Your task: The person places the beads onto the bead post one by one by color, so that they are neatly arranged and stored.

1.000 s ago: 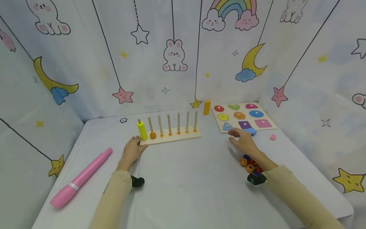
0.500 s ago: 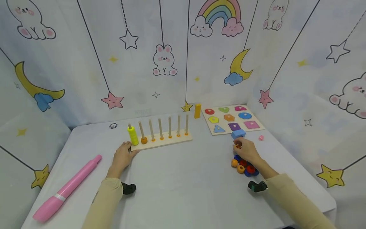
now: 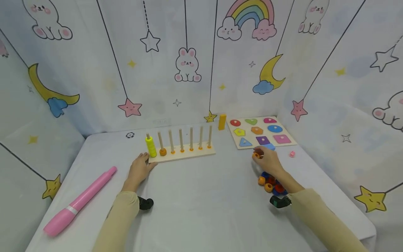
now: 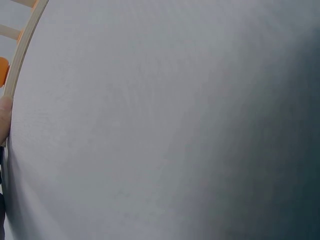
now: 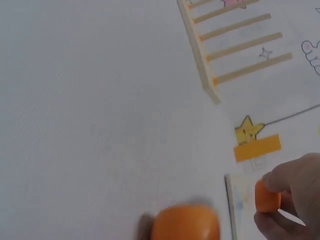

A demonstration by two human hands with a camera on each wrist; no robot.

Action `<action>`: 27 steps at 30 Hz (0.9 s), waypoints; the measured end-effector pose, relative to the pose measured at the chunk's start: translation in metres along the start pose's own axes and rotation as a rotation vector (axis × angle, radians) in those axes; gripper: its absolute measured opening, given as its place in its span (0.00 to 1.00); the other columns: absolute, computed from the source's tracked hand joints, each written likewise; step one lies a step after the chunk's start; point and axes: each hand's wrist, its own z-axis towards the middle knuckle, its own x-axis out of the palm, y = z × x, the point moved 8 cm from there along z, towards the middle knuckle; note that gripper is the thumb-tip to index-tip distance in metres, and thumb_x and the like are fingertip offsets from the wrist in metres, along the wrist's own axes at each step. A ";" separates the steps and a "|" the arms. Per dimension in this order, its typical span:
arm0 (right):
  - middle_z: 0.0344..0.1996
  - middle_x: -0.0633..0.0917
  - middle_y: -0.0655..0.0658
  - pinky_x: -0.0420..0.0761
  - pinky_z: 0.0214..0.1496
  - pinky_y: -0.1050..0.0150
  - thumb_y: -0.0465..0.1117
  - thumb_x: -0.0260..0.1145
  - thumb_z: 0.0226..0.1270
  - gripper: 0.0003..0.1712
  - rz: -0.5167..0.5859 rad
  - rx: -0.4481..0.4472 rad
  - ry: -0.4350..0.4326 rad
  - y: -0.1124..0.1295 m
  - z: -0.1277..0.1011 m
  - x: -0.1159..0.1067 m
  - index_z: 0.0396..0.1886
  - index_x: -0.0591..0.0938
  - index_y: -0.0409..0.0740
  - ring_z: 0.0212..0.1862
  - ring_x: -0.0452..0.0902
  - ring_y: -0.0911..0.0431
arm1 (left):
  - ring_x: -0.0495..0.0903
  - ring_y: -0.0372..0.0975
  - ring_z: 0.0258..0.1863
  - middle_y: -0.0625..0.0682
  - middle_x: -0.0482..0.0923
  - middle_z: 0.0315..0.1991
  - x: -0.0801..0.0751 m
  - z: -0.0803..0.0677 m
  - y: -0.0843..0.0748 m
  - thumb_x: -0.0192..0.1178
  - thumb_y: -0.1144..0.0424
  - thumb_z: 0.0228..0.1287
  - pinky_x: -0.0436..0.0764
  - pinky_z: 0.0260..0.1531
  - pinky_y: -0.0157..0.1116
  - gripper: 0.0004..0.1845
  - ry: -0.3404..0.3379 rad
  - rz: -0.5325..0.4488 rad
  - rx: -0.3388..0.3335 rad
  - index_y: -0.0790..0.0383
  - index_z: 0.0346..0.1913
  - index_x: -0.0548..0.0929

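A wooden peg board [image 3: 185,156] stands at the back left of the table with a row of upright pegs. Several yellow beads [image 3: 151,146] fill its leftmost peg, and one orange bead [image 3: 162,152] sits low on the second. My left hand [image 3: 139,171] holds the board's left end, thumb along the front edge; in the left wrist view only the thumb [image 4: 4,117] shows well. Between thumb and fingers my right hand [image 3: 269,162] pinches an orange bead [image 5: 267,196], above the table near the blue block [image 3: 268,146]. Below that hand lies a pile of orange, red and blue beads [image 3: 268,188].
A shape puzzle board [image 3: 238,141] lies at the back right, with a small pink piece [image 3: 292,154] beside it. An upright orange block [image 3: 222,122] stands by the back curtain. A long pink toy [image 3: 82,201] lies at the left.
My right hand, with nothing visible in its fingers at first, now holds an orange bead and has shifted slightly left. The left hand stays at the board's end. The head view swung a little.
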 end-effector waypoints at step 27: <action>0.46 0.82 0.40 0.78 0.49 0.75 0.30 0.65 0.61 0.18 0.288 -0.553 0.144 0.290 0.145 0.142 0.51 0.77 0.33 0.47 0.80 0.55 | 0.51 0.58 0.69 0.66 0.57 0.68 -0.005 0.002 0.003 0.58 0.50 0.66 0.52 0.68 0.54 0.37 0.028 0.008 -0.073 0.73 0.67 0.62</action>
